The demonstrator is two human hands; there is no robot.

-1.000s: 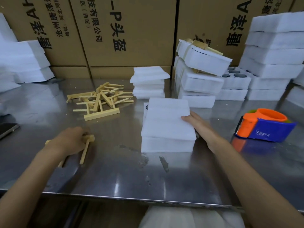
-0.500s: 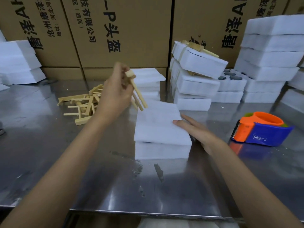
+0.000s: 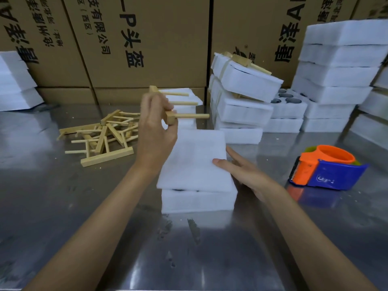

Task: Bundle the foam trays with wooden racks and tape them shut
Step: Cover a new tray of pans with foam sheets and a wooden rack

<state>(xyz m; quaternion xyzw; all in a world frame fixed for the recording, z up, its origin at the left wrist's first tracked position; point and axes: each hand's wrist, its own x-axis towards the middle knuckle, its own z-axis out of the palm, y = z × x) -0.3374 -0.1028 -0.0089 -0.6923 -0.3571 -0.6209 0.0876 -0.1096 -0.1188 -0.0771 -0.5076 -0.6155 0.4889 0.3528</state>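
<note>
Foam trays, white and stacked [image 3: 195,164], sit mid-counter [image 3: 63,206] under the flat, steadying right hand [image 3: 241,171]; the left hand [image 3: 156,131] grips a pale wooden pegged rack [image 3: 180,108] above. Careless placement could shift the offset top tray.

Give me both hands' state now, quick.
Left hand: closed, gripping a wooden rack.
Right hand: open, resting on the foam tray stack.

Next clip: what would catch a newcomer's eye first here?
The left hand, raised mid-frame, grips a wooden rack with its pegs pointing right, above the foam trays that the right hand steadies on the steel table. The orange-and-blue tape dispenser sits at right.
</note>
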